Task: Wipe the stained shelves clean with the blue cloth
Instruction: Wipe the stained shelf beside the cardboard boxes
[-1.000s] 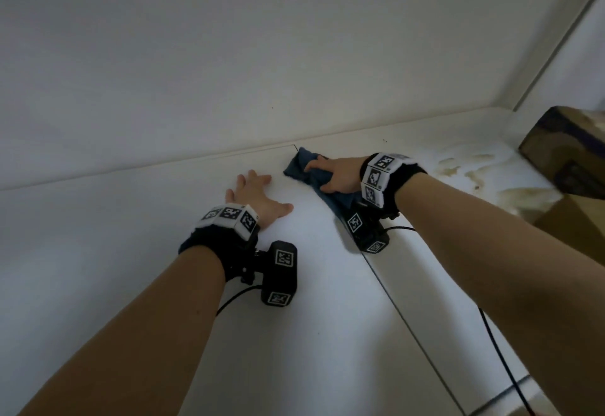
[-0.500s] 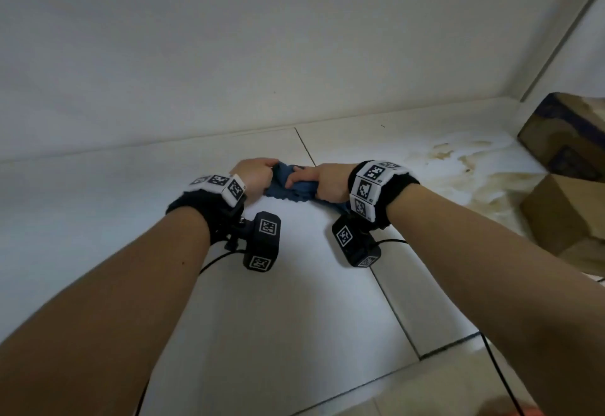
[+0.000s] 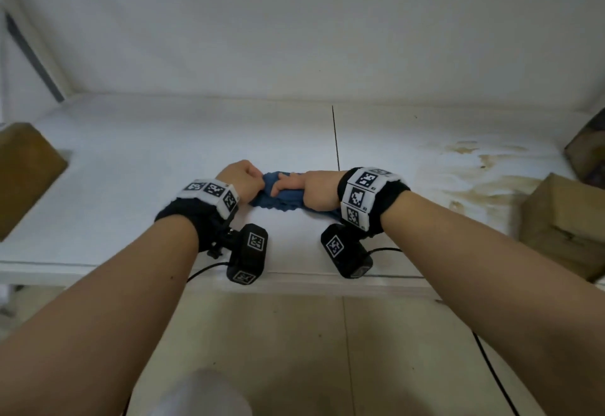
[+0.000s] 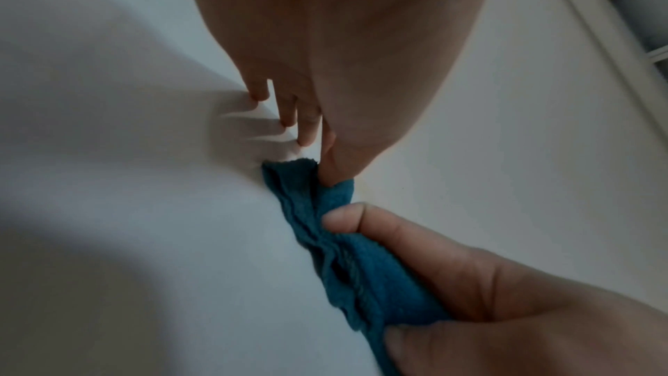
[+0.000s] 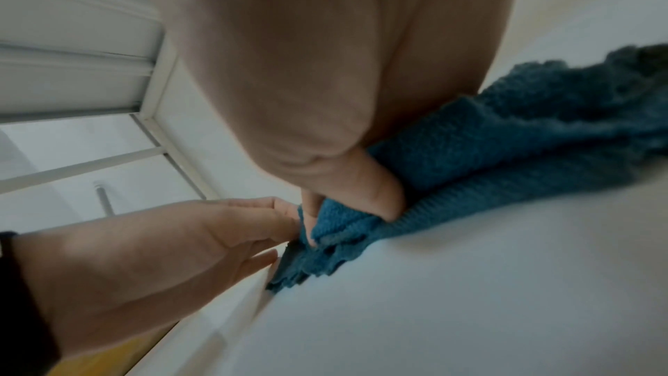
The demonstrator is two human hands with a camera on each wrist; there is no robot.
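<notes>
Blue cloth [image 3: 284, 195] is bunched into a rope-ish wad lying on the white shelf [image 3: 163, 167], held between both hands, a little in from the shelf's front edge and just left of the thin dark seam [image 3: 336, 140] that runs back across the board.

Left hand [image 3: 240, 178] is at the cloth's left end, fingers curled in so you mostly see knuckles from the head view. From the left wrist camera, the thumb and forefinger pinch the very tip of the cloth [image 4: 289, 179] while the other fingertips [image 4: 258, 93] touch down on the shelf surface beside it, slightly spread.

Right hand [image 3: 316, 190] has the other end, fingers wrapped and clamped round the fabric, thumb on top. In the right wrist view its thumb is dug into the folds, and the rest of the cloth [image 5: 524, 136] trails off behind the palm, lying on the board. The two hands are really close together, nearly touching over the middle of the wad.

Brownish stains [image 3: 484, 167] spread over the shelf well to the right of the cloth, past the seam. Cardboard boxes sit at both ends: one [image 3: 26, 173] far left of the cloth, another [image 3: 563, 226] far right, just beyond the stains. Beige floor [image 3: 294, 343] shows below the shelf's front lip.
</notes>
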